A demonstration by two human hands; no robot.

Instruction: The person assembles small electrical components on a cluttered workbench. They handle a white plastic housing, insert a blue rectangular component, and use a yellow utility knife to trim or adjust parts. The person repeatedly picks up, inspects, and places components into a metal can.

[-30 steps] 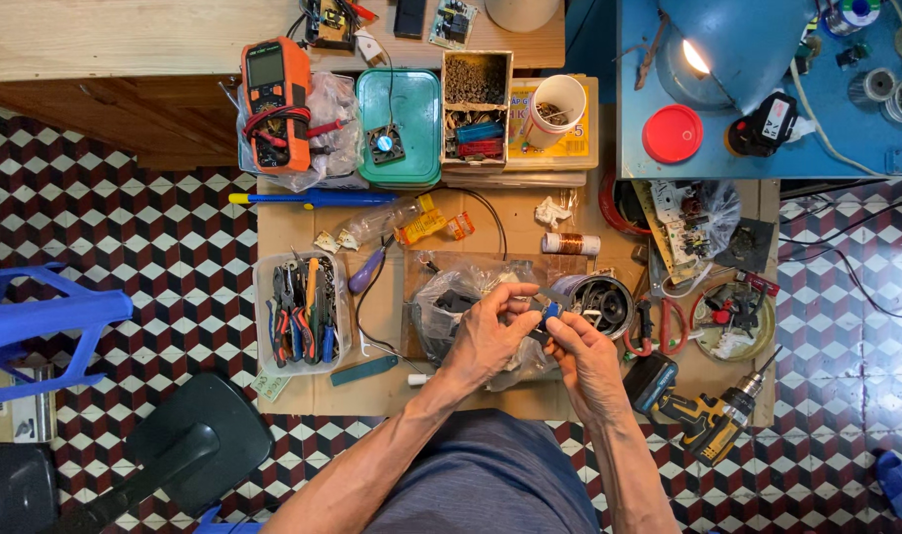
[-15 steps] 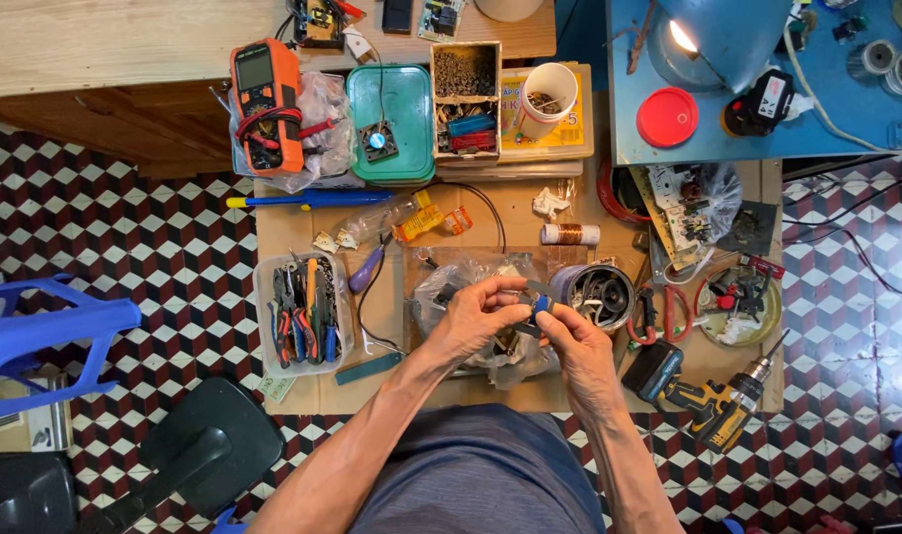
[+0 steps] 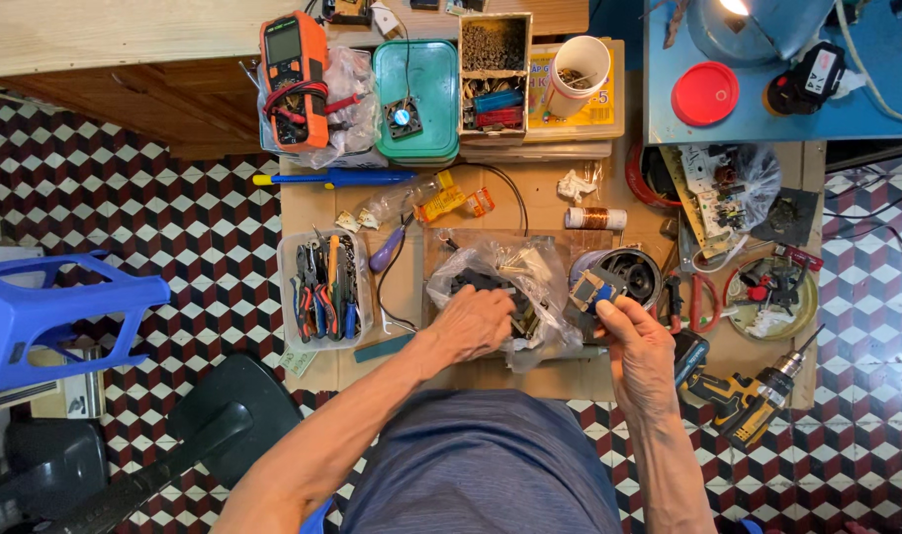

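Your left hand (image 3: 476,321) rests on the clear plastic bag (image 3: 505,287) of dark parts on the bench (image 3: 540,198). Your right hand (image 3: 634,341) pinches a small circuit board (image 3: 591,292) just beside it, near a cordless drill (image 3: 753,396).

Orange multimeter (image 3: 295,79) with grey screen stood at the counter's (image 3: 530,203) far-left corner; clear crinkled bag (image 3: 505,287) lay mid-counter.

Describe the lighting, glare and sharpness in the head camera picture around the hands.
Head view: a lit lamp at the top edge blows out to white glare; the clear plastic bag under the left hand shows bright highlights; the right hand and the small part it holds are evenly lit and fairly sharp; straight edges bow slightly toward the frame's corners, a wide-angle effect.
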